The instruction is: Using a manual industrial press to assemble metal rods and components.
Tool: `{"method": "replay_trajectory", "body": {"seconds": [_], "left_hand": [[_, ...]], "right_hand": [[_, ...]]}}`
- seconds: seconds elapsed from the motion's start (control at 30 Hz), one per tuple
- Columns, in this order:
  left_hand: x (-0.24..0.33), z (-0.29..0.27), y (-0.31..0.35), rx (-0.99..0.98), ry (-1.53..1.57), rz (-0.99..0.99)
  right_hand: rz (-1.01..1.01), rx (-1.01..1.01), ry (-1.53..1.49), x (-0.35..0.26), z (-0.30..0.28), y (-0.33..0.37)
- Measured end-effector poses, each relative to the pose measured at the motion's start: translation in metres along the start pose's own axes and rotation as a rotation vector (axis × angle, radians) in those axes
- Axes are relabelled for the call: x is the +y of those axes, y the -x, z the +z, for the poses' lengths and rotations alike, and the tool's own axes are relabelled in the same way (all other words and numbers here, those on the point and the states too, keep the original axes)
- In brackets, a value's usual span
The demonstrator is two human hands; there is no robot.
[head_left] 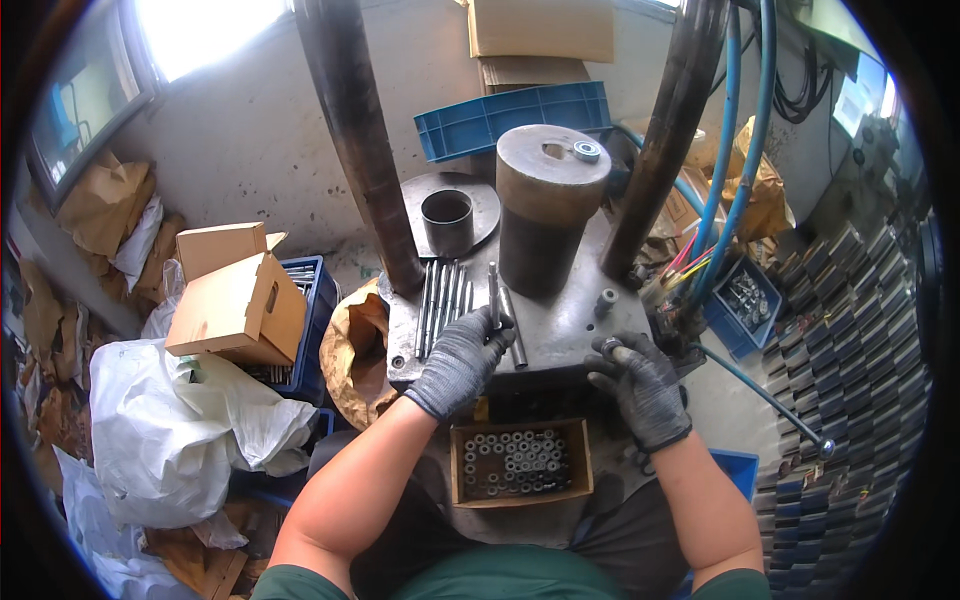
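- Stacked metal pieces [850, 400], three o'clock from the view's middle: they crowd that side.
- White sack [160, 430], eight o'clock: slumped on the floor side.
- Steel plate [560, 330], central: two dark columns [365, 130] rise at its eleven and one o'clock, narrowing sideways reach; a tall cylinder [545, 215] stands between them, blocking the way to the back.
- Box [458, 465], six o'clock: many small ringed parts inside, with gaps, so the batch looks part-way.
- Left hand [455, 365], seven o'clock: thumb and fingers pinch a rod [493, 285] pointing toward twelve.
- Right hand [645, 395], four o'clock: fingertips seem to pinch a small metal ring [608, 345], apart from the rod; this piece seems unfinished.
- Row of rods [440, 300], nine o'clock: lying on the plate, apparently left to handle.
- Loose rod [515, 340], five o'clock: just beside the left fingers; contact unclear.
- Bearing [587, 151], one o'clock: atop the cylinder.
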State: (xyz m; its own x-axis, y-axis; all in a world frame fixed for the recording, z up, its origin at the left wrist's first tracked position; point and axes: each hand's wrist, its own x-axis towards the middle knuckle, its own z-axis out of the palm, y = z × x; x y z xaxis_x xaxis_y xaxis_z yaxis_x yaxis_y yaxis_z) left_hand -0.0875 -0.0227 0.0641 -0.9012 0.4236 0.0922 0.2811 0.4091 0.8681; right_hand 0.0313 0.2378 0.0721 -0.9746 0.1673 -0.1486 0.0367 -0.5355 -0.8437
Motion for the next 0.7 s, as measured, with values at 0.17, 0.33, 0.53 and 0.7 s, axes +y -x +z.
{"method": "replay_trajectory", "body": {"seconds": [0.17,0.33,0.53,0.7], "left_hand": [[0.040,0.020,0.039,-0.318,0.379,-0.168],[0.043,0.042,0.059,-0.594,0.486,-0.181],[0.037,0.054,0.065,-0.861,0.545,-0.272],[0.038,0.051,0.067,-0.815,0.604,-0.294]], "right_hand": [[-0.087,-0.006,0.091,0.004,0.015,0.006],[-0.102,0.017,0.090,0.007,0.026,0.009],[-0.116,0.015,0.105,0.004,0.035,0.014],[-0.168,-0.179,0.446,-0.009,0.026,0.024]]}}
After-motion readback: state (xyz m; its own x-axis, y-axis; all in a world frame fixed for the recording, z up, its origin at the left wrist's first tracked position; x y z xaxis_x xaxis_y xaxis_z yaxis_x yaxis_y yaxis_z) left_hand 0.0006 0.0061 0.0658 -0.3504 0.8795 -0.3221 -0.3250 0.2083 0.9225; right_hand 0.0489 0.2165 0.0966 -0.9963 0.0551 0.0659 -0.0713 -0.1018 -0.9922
